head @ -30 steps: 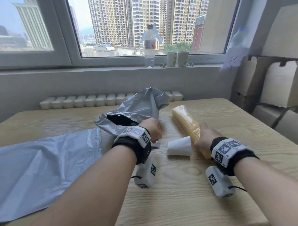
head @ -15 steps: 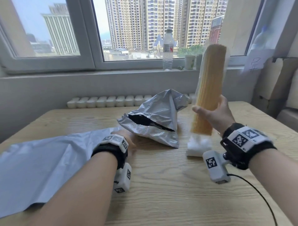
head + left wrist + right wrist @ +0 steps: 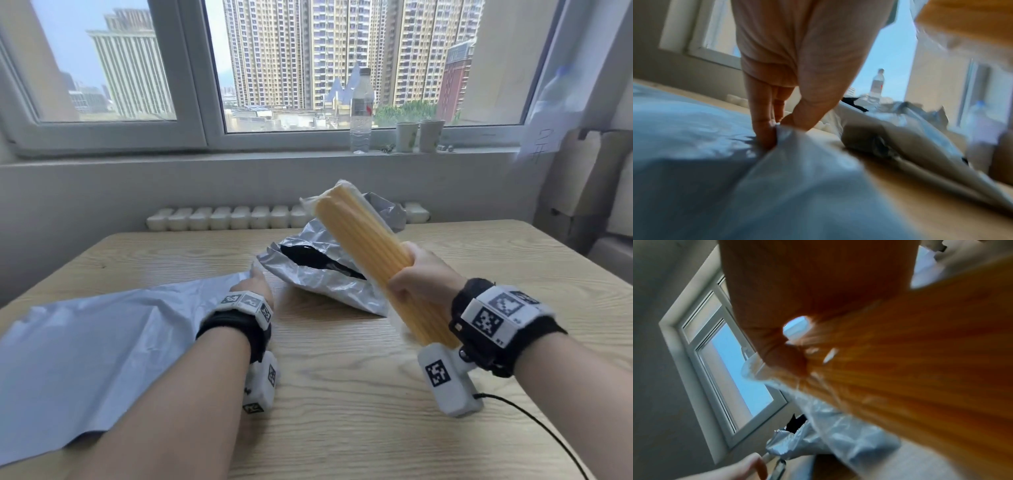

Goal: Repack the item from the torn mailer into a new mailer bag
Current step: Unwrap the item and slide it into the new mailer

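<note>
My right hand grips a long yellow pack of noodles in clear wrap, held in the air and tilted up to the left over the table. Behind it the torn grey mailer lies crumpled with its black inside showing. A flat new grey mailer bag is spread on the left of the table. My left hand is at its near right corner, and in the left wrist view the fingers and thumb pinch the bag's edge. The noodle pack fills the right wrist view.
The wooden table has a bare stretch in front of me. A water bottle and two paper cups stand on the windowsill. Cardboard boxes are stacked at the right. A black cable trails from my right wrist.
My right hand picked the noodle pack up off the table, stood it upright, then tipped it leftward over the torn mailer. My left hand left the torn mailer and took the new bag's corner.
</note>
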The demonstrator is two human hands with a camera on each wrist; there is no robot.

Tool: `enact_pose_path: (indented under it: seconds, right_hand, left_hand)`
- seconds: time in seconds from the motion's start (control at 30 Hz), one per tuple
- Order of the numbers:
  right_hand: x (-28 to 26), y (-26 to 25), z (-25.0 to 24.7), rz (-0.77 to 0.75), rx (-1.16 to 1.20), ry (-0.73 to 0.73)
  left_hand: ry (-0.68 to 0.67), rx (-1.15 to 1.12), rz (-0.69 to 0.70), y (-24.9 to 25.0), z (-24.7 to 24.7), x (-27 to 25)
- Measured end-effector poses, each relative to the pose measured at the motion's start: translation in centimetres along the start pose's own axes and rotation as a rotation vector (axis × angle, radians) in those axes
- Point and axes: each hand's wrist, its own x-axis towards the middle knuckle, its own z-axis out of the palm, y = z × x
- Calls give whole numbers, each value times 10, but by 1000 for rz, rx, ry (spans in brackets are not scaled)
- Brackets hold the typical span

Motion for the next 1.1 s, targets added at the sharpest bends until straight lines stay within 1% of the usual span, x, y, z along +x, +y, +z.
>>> enact_pose_path:
  seconds: [0.07,0.13,0.27,0.37,0.43,0.5,0.6,0.67,0.73,0.87,0.93,1.0,1.1]
  right_hand:
    - [-3,1,3,-10,-93,-82]
    - [-5,0,6,-1,-135,-149]
    - [-11,-5,16,9,-232,-223]
    - [-14,-9,25,-4,-292,-228]
    - [-14,-14,31,-26,-305,-225]
    - [-14,-21,38,-51,-286,-223]
    - [-14,-32,50,-86,-267,-219]
    - [-14,-39,60,-97,-279,-238]
    - [-14,-43,68,-102,-318,-249]
    - [-14,-50,79,-121,-469,-246]
    - [-17,-56,80,-142,-569,-226]
    - [-20,-59,80,-167,-656,-218]
    - [-25,-64,77,-194,-760,-224]
  left_hand:
    - [-26,-15,17,-10,-8,-2]
    - [-51,-20,18,-19,-19,-1]
    - [-42,-72,-22,-36,-36,-5]
    - [-92,-118,-11,-44,-43,-12]
    - [-126,-200,14,-44,-48,-18]
    - [-125,-308,77,-45,-53,-23]
    - [-86,-334,172,-44,-66,-33]
    - [-67,-274,221,-44,-78,-42]
    - [-57,-141,262,-46,-87,-48]
    - [-5,140,250,-48,-93,-58]
    - [-16,244,253,-46,-94,-65]
    - [-33,310,264,-43,-94,-70]
    - [-31,334,286,-40,-92,-74]
